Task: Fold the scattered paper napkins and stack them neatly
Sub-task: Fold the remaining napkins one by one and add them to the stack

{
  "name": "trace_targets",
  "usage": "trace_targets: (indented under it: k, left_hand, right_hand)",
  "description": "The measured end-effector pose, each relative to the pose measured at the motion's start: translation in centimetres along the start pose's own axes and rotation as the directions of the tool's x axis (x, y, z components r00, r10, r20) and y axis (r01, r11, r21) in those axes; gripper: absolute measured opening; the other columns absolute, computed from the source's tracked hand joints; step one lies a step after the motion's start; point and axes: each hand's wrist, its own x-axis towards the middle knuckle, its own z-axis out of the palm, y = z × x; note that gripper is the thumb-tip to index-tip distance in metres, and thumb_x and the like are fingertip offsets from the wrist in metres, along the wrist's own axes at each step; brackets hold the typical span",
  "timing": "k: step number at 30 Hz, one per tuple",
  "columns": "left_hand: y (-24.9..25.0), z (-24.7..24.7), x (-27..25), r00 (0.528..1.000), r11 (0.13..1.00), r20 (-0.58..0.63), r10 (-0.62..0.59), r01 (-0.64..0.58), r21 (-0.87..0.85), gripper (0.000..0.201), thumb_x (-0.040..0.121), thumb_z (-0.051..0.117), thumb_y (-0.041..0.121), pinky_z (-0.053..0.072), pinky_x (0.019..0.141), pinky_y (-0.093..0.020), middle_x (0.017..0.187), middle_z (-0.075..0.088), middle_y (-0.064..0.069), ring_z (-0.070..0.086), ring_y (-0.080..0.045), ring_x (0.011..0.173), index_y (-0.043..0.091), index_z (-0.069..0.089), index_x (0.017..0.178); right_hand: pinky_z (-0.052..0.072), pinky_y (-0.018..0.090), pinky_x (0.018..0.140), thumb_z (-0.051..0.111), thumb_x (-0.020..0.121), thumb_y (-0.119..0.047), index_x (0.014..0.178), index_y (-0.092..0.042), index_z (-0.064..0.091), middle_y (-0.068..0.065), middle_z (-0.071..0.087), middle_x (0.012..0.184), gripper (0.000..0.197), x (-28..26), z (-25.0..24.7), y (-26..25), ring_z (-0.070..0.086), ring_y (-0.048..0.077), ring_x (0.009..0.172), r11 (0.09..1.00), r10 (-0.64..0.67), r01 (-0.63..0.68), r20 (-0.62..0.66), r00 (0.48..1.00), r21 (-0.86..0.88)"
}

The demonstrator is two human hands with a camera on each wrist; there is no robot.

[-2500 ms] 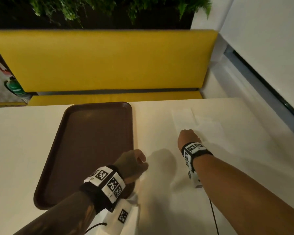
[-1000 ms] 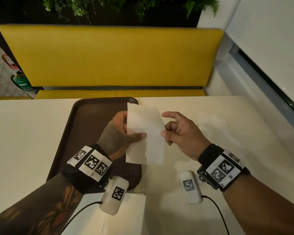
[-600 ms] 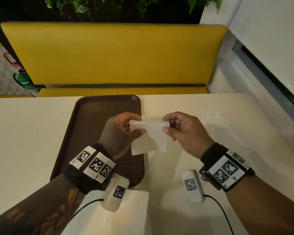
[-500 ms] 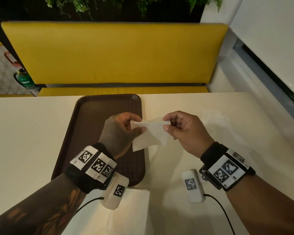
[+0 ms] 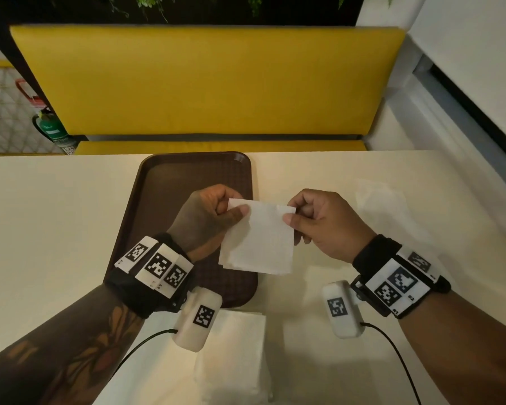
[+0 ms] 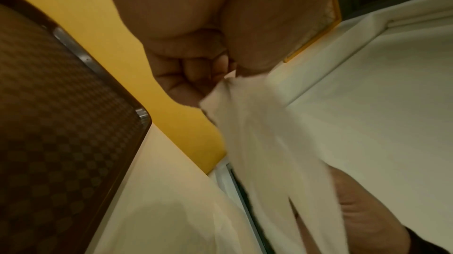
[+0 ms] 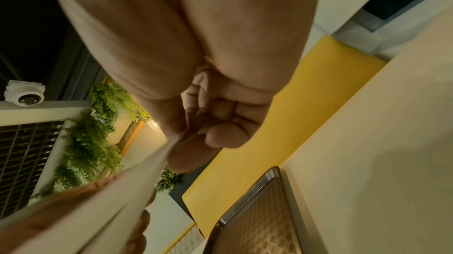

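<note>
A white paper napkin (image 5: 259,238) hangs folded double in the air above the table, its fold along the top. My left hand (image 5: 214,213) pinches its upper left corner between thumb and fingers, and my right hand (image 5: 310,217) pinches the upper right corner. The left wrist view shows the napkin (image 6: 264,142) trailing from my pinched fingers (image 6: 193,76); the right wrist view shows the napkin's edge (image 7: 137,180) caught between thumb and finger. A folded napkin (image 5: 234,355) lies on the table near me. Another napkin (image 5: 380,200) lies flat at the right.
A brown textured tray (image 5: 181,206) sits on the cream table (image 5: 41,229) under and left of my left hand. A yellow bench (image 5: 205,83) runs behind the table. A white wall and window ledge (image 5: 450,97) stand at the right.
My right hand picked a napkin off the table and both hands raised it. Its top half was folded over, and it now hangs doubled and flatter from both pinched corners.
</note>
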Motion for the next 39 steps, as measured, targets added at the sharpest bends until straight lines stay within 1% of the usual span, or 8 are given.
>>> trace_targets:
  k: [5,10,14,18,23,27,30,39]
  left_hand:
    - [-1.0,-0.8,-1.4,0.987,0.989,0.067,-0.143,0.145,-0.03,0.03,0.078,0.072,0.01,0.058,0.071,-0.039,0.068,0.062,0.009,0.064,-0.012,0.066,0.02,0.056,0.102]
    - [-2.8,-1.3,-4.5,0.929,0.948,0.218,-0.298,0.262,0.179,0.038,0.076,0.075,0.012,0.058,0.065,-0.033,0.089,0.065,-0.006,0.065,-0.022,0.075,0.015,0.056,0.109]
    - [-5.4,-0.5,-6.9,0.89,0.907,0.283,-0.358,0.258,0.333,0.03,0.079,0.074,0.016,0.048,0.052,-0.014,0.1,0.064,0.0,0.062,-0.01,0.07,0.022,0.055,0.101]
    - [-7.6,1.0,-8.5,0.874,0.87,0.279,-0.398,0.264,0.415,0.029,0.08,0.073,0.018,0.046,0.053,-0.012,0.098,0.063,0.003,0.062,-0.009,0.074,0.025,0.054,0.1]
    - [-8.7,2.5,-10.0,0.906,0.82,0.181,-0.383,0.243,0.518,0.035,0.079,0.074,0.022,0.047,0.064,-0.015,0.1,0.061,0.006,0.062,-0.01,0.082,0.023,0.054,0.107]
    - [-8.5,3.3,-11.2,0.952,0.744,0.108,-0.288,0.151,0.651,0.051,0.072,0.079,0.032,0.051,0.081,-0.025,0.106,0.052,0.011,0.055,-0.01,0.094,0.025,0.052,0.115]
    - [-8.0,3.5,-11.7,0.982,0.707,0.147,-0.12,-0.019,0.707,0.046,0.074,0.076,0.037,0.045,0.096,-0.028,0.118,0.046,0.012,0.046,-0.01,0.11,0.029,0.054,0.114]
    - [-6.9,4.1,-11.8,0.913,0.633,0.379,-0.15,-0.206,0.746,0.026,0.086,0.064,0.032,0.036,0.105,-0.03,0.119,0.058,0.012,0.051,-0.008,0.114,0.027,0.062,0.111]
  right_hand:
    - [0.044,0.018,0.05,0.064,0.091,-0.01,0.092,-0.005,0.062,0.014,0.071,0.068,0.005,-0.6,1.0,-0.1,0.06,0.007,0.05,0.997,0.074,-0.075,0.091,0.993,0.008]
    - [0.052,0.035,0.066,0.069,0.088,-0.016,0.095,-0.01,0.061,0.003,0.069,0.062,0.012,-2.3,3.8,0.7,0.06,0.012,0.054,0.981,0.181,-0.15,0.311,0.933,-0.123]
    - [0.053,0.035,0.061,0.071,0.086,-0.018,0.099,-0.013,0.059,0.003,0.07,0.072,0.018,-3.6,6.8,1.9,0.059,0.011,0.052,0.962,0.238,-0.158,0.397,0.887,-0.223]
    - [0.052,0.027,0.057,0.072,0.085,-0.021,0.101,-0.016,0.059,0.0,0.069,0.078,0.021,-4.6,9.0,3.5,0.062,0.012,0.059,0.928,0.309,-0.178,0.407,0.86,-0.328]
    - [0.053,0.03,0.069,0.074,0.082,-0.026,0.097,-0.018,0.059,-0.003,0.063,0.082,0.023,-5.7,10.9,5.0,0.062,0.014,0.071,0.888,0.283,-0.117,0.328,0.901,-0.445]
    - [0.054,0.036,0.075,0.073,0.081,-0.031,0.099,-0.019,0.052,-0.004,0.055,0.093,0.031,-6.5,11.7,5.1,0.055,0.016,0.08,0.804,0.122,0.059,0.261,0.958,-0.592]
    - [0.052,0.035,0.077,0.068,0.085,-0.03,0.104,-0.019,0.056,-0.002,0.048,0.103,0.026,-6.9,11.8,4.7,0.049,0.015,0.088,0.752,-0.06,0.26,0.329,0.943,-0.606]
    - [0.05,0.037,0.088,0.066,0.086,-0.04,0.114,-0.018,0.063,0.001,0.057,0.113,0.036,-7.4,12.8,4.7,0.052,0.017,0.102,0.703,-0.016,0.362,0.496,0.868,-0.612]
